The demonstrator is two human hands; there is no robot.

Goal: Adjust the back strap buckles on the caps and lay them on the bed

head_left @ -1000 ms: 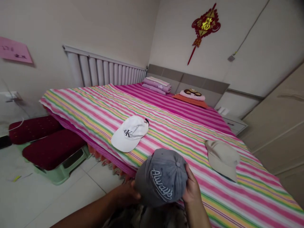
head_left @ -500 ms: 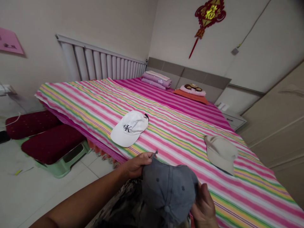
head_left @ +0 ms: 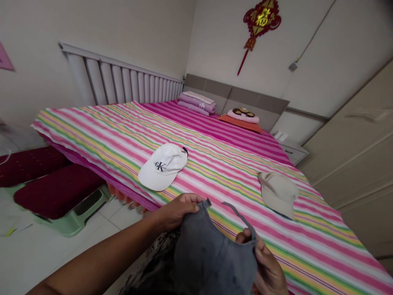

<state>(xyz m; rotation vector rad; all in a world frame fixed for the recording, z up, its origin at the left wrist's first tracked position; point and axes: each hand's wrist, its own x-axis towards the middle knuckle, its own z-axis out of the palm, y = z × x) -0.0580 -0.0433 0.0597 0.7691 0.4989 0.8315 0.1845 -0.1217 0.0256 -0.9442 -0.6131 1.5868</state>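
A dark grey baseball cap (head_left: 211,254) is held low in front of me, its back opening turned up and away. My left hand (head_left: 181,209) pinches the cap's edge at the left, close to a short strap end with a buckle. At the right edge my right hand (head_left: 265,260) grips the cap by the base of its long loose strap (head_left: 238,213), which curls up and left. The two strap ends are apart. On the bed beyond lie a white cap (head_left: 166,166) with black letters and, to the right, a beige cap (head_left: 278,193).
A striped sheet (head_left: 215,164) covers the bed. Folded purple bedding (head_left: 196,103) and a pink pillow (head_left: 242,116) lie by the headboard. Dark red stools (head_left: 58,192) with green legs stand at the left. A nightstand (head_left: 293,152) and pale wardrobe (head_left: 356,151) are at the right.
The grey cap has tilted, so its back opening and loose strap now show. My right hand has shifted its grip to the strap's base. The view has turned slightly right.
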